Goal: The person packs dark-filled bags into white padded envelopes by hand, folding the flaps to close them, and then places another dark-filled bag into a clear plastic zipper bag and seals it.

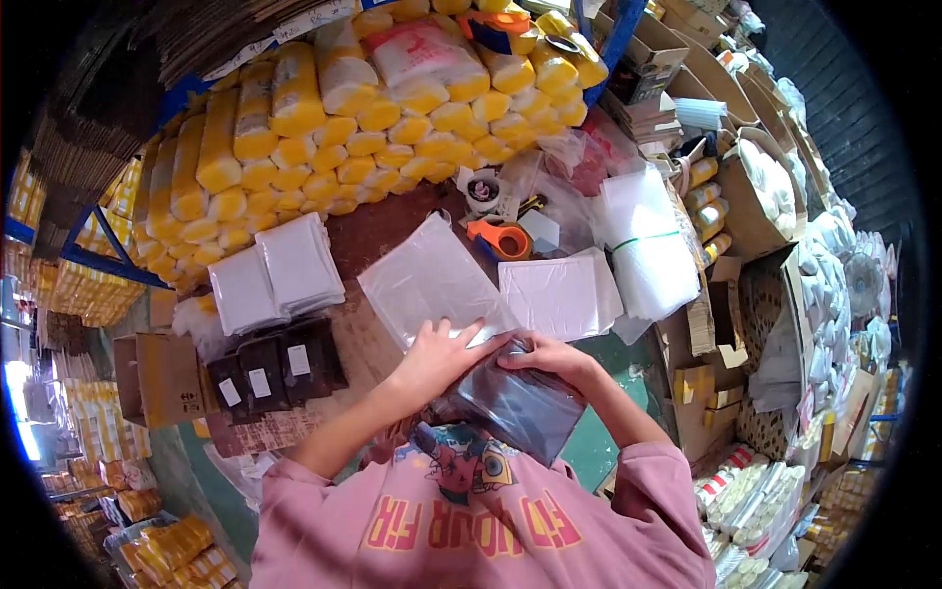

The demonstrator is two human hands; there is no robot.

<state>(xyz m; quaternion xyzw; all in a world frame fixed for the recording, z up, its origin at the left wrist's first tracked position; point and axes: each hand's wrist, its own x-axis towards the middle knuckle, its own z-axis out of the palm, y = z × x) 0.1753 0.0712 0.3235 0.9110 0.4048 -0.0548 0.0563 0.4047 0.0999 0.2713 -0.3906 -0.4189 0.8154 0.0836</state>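
Observation:
My right hand [548,358] grips the top edge of a dark, flat package [520,402] in shiny plastic, thumb on top. The package lies tilted against my body, its lower corner towards my shirt. My left hand [442,361] lies with fingers stretched out at the near edge of a clear plastic bag [432,280], its fingertips close to the package's upper edge. To the right of that bag is a flat white packet [554,294] in clear plastic. What lies under my left palm is hidden.
Stacked white packets [280,275] and dark labelled packets [280,368] stand at the left. An orange tape dispenser [502,239] lies behind the white packet. A banded pile of clear bags [650,245] is at the right. Yellow-wrapped rolls [353,137] line the back; an open carton [162,378] stands left.

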